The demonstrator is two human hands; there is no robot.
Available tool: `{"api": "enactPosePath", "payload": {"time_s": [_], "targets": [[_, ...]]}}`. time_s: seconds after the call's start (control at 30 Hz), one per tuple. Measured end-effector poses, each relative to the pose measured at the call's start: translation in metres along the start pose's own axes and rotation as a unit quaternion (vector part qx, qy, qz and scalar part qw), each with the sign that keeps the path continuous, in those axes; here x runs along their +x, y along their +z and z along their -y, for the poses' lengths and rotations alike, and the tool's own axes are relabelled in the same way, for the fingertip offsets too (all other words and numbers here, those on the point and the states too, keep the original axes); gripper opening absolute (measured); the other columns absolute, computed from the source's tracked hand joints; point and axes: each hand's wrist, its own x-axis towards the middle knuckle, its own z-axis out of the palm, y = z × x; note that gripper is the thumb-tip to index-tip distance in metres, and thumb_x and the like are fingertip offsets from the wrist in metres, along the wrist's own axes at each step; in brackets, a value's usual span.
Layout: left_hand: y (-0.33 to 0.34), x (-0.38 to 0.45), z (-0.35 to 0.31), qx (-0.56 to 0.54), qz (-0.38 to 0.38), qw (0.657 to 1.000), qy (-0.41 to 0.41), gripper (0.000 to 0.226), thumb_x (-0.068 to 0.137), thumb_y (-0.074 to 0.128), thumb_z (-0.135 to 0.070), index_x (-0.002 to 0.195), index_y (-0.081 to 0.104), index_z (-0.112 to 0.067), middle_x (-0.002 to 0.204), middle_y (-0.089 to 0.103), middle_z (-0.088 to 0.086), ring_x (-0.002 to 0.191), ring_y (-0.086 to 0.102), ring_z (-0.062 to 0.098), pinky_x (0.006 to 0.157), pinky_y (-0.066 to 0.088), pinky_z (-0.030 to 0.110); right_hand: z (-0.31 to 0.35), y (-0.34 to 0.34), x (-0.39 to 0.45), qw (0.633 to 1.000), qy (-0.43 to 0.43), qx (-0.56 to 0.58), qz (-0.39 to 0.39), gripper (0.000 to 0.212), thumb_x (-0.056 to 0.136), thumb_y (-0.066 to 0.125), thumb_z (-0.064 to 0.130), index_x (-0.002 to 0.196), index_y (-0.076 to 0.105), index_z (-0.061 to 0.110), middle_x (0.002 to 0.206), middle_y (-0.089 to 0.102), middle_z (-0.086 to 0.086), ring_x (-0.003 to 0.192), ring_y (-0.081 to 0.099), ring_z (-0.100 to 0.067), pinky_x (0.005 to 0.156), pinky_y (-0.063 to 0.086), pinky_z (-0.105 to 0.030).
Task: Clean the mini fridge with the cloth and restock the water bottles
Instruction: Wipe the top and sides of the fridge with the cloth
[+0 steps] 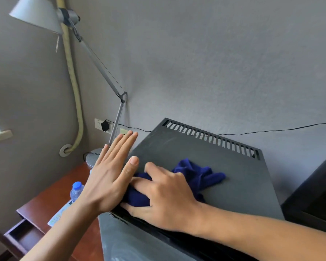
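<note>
The dark grey mini fridge [224,166] fills the middle of the view, seen from above, with vent slots along its back edge. A dark blue cloth [198,176] lies bunched on its top. My right hand [167,196] presses down on the cloth near the front left corner, fingers spread over it and thumb at the fridge's front edge. My left hand [111,174] is held flat with straight fingers at the fridge's left edge, its thumb touching the cloth. A clear water bottle with a blue cap [76,191] stands on the desk to the left, partly hidden by my left arm.
A reddish-brown desk [51,202] holds the fridge; its drawer [21,236] is pulled open at lower left. A silver desk lamp [94,157] stands behind my left hand. Wall sockets with a black plug [104,126] and a cable run along the grey wall. A black object [318,194] stands on the right.
</note>
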Motion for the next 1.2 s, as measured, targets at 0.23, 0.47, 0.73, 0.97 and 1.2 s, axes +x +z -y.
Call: {"api": "enactPosePath", "payload": {"time_s": [0.23, 0.47, 0.73, 0.97, 1.2], "targets": [[0.0, 0.0, 0.001, 0.006, 0.018, 1.0, -0.003, 0.069, 0.099, 0.008, -0.074, 0.161, 0.014, -0.045, 0.169, 0.011, -0.027, 0.155, -0.001, -0.006, 0.129, 0.002, 0.032, -0.082, 0.026, 0.074, 0.99, 0.125, -0.036, 0.048, 0.055, 0.086, 0.042, 0.08, 0.127, 0.056, 0.045, 0.099, 0.055, 0.004, 0.096, 0.066, -0.027, 0.076, 0.05, -0.037], [0.005, 0.002, 0.003, 0.077, 0.072, 0.994, 0.021, 0.072, 0.097, 0.001, -0.077, 0.162, -0.005, -0.047, 0.17, -0.01, -0.025, 0.156, -0.017, 0.0, 0.13, -0.001, 0.047, -0.219, 0.069, 0.165, 0.942, 0.31, -0.107, 0.071, 0.061, 0.097, 0.033, 0.071, 0.135, 0.056, 0.031, 0.129, 0.056, -0.007, 0.108, 0.062, -0.032, 0.085, 0.046, -0.039], [0.006, 0.002, -0.001, 0.055, 0.012, 0.998, 0.039, 0.069, 0.1, 0.005, -0.072, 0.163, 0.006, -0.046, 0.172, -0.004, -0.02, 0.158, -0.014, 0.005, 0.129, -0.005, 0.049, -0.136, 0.055, 0.145, 0.965, 0.231, -0.061, 0.103, 0.049, 0.091, 0.044, 0.072, 0.126, 0.058, 0.04, 0.122, 0.052, -0.004, 0.111, 0.061, -0.035, 0.085, 0.045, -0.041], [0.002, 0.002, 0.004, -0.16, -0.152, 0.975, -0.039, 0.062, 0.101, 0.015, -0.053, 0.16, 0.023, -0.036, 0.171, 0.007, -0.017, 0.158, -0.003, 0.001, 0.129, -0.006, 0.045, 0.017, 0.028, 0.084, 0.995, 0.033, 0.006, 0.098, 0.035, 0.092, 0.054, 0.053, 0.119, 0.057, 0.03, 0.101, 0.046, -0.007, 0.097, 0.059, -0.036, 0.066, 0.034, -0.041], [0.004, -0.006, 0.002, -0.005, -0.057, 0.998, 0.032, 0.072, 0.101, 0.004, -0.069, 0.165, 0.015, -0.037, 0.174, 0.002, -0.011, 0.16, -0.008, 0.012, 0.128, -0.007, 0.048, -0.031, 0.003, 0.045, 0.985, 0.144, -0.011, 0.091, 0.05, 0.091, 0.045, 0.074, 0.133, 0.051, 0.048, 0.107, 0.052, 0.0, 0.112, 0.059, -0.026, 0.073, 0.031, -0.035]]}}
